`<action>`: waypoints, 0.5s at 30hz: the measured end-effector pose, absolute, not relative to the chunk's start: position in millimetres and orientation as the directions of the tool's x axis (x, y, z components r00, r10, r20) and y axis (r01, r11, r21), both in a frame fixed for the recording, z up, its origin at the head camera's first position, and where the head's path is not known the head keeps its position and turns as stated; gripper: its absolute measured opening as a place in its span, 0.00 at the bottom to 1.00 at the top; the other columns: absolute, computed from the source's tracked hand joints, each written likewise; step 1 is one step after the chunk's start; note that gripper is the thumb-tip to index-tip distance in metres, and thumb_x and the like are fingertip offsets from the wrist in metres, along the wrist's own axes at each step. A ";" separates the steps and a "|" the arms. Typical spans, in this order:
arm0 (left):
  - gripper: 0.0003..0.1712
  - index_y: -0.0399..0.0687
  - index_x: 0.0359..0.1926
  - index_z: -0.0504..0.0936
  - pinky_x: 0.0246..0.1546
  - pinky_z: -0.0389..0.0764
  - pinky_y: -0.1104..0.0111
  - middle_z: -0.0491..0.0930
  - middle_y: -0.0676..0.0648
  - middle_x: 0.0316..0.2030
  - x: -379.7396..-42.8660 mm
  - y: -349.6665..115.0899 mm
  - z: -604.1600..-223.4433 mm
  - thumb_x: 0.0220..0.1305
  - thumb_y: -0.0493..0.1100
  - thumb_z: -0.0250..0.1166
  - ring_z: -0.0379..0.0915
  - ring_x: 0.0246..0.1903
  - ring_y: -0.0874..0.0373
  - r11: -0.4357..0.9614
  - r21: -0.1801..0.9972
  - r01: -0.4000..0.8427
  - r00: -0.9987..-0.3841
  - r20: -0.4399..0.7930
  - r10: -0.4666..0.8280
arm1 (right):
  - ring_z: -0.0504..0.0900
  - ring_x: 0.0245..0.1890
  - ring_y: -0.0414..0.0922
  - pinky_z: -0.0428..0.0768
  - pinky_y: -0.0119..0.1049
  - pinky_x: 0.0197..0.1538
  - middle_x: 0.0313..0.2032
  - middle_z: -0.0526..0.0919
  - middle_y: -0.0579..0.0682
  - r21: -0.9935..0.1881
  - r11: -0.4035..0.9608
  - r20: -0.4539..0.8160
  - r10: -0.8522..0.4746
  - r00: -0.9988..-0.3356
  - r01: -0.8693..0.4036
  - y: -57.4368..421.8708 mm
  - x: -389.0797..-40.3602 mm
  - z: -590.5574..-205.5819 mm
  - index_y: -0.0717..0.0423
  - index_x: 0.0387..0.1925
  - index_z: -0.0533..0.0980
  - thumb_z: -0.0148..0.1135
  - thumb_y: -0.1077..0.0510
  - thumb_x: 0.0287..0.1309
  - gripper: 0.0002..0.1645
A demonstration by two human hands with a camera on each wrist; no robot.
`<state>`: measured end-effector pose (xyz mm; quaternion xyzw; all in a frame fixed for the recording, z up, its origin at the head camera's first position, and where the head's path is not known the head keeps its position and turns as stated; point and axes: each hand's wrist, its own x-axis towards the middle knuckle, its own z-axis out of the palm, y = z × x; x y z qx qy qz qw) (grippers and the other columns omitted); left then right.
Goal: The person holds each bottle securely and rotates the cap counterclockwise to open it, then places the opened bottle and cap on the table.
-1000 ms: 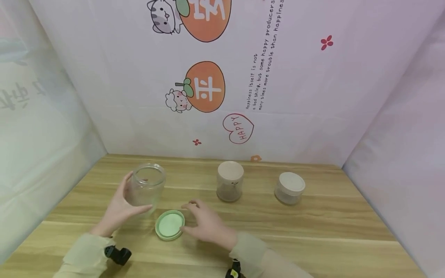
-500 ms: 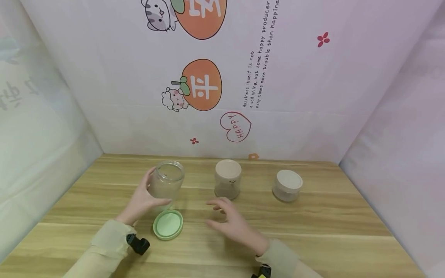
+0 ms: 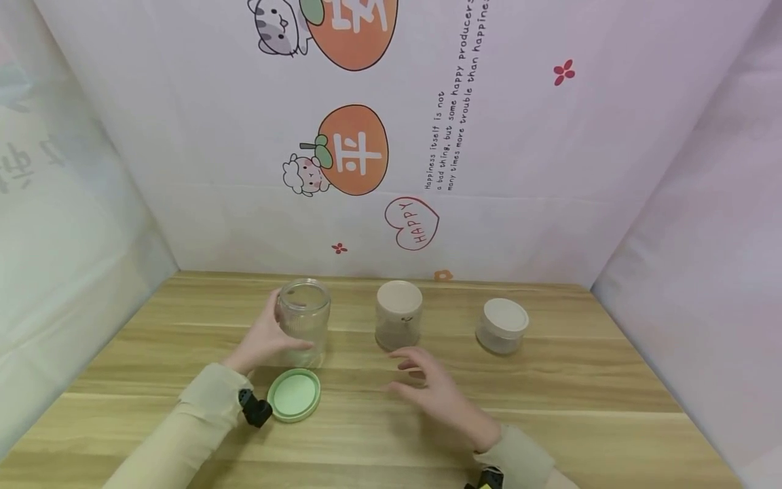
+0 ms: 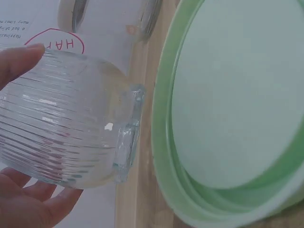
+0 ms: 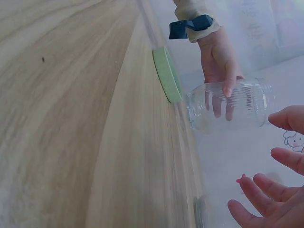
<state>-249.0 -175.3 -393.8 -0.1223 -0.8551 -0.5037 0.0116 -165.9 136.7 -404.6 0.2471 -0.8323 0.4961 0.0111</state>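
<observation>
A clear ribbed jar without a lid stands upright, mouth up, at the left. My left hand grips its left side, thumb in front and fingers behind, as the right wrist view shows through the jar. Whether its base touches the table is unclear. Just in front of it a round green lid lies with its hollow side up; this lid looms large in the left wrist view. My right hand hovers with spread, loosely bent fingers, holding nothing, nearest the middle jar with a beige lid.
A short clear jar with a white lid stands at the right. The wooden table is backed by a printed white cloth, with more cloth along both sides.
My left hand has carried the jar to the right, past the green lid. My right hand has moved away from the lid toward the right. The lid and the other jars stay put.
</observation>
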 end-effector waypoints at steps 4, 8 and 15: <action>0.67 0.42 0.70 0.46 0.62 0.58 0.39 0.64 0.33 0.61 -252.2 -175.0 -394.5 0.33 0.37 0.81 0.59 0.62 0.34 0.450 0.859 0.245 -0.963 0.162 0.214 | 0.75 0.52 0.59 0.75 0.57 0.55 0.54 0.73 0.62 -0.845 0.372 0.233 -0.393 -0.890 -0.385 142.0 -167.5 -404.6 0.62 0.56 0.71 0.64 0.58 0.57 0.25; 0.66 0.41 0.70 0.46 0.62 0.59 0.39 0.65 0.32 0.60 -253.8 -175.0 -394.7 0.34 0.35 0.79 0.61 0.61 0.34 0.447 0.857 0.255 -0.960 0.168 0.225 | 0.75 0.52 0.60 0.76 0.54 0.55 0.55 0.73 0.63 -0.856 0.370 0.216 -0.379 -0.900 -0.361 145.0 -169.2 -405.4 0.64 0.56 0.70 0.63 0.58 0.58 0.26; 0.65 0.42 0.69 0.45 0.62 0.58 0.38 0.65 0.32 0.61 -258.6 -176.2 -397.8 0.35 0.34 0.79 0.60 0.62 0.33 0.430 0.865 0.259 -0.956 0.165 0.243 | 0.75 0.52 0.60 0.77 0.51 0.55 0.55 0.73 0.63 -0.857 0.372 0.214 -0.375 -0.902 -0.357 147.1 -171.7 -407.0 0.65 0.55 0.70 0.63 0.59 0.57 0.26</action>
